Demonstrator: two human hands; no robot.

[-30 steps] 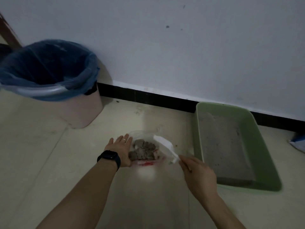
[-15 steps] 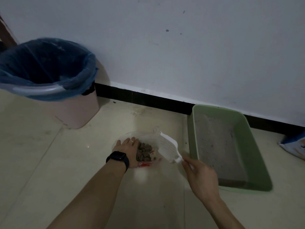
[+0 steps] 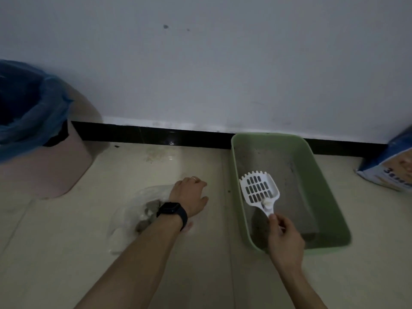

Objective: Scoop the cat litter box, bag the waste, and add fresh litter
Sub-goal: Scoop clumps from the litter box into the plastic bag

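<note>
Head view, left to right: a pink bin (image 3: 55,170) with a blue liner stands by the wall. Near it on the floor lies a clear bag (image 3: 127,219) of grey clumps (image 3: 151,208). The left hand (image 3: 189,195) rests knuckles-up at the bag's right edge with its fingers bent down to the floor; I cannot tell whether they pinch the plastic. Right of it sits the green box (image 3: 267,136), long axis running away toward the wall. The right hand (image 3: 285,239) pinches the handle of the white scoop (image 3: 258,188). The scoop's slotted head hangs over the litter (image 3: 296,197), teeth pointing to the far end, with a small pale lump at its neck. A litter sack (image 3: 390,170) stands far right. The bag lies left of the scoop, across the box's left wall, so tipping likely means swinging the head leftward.
</note>
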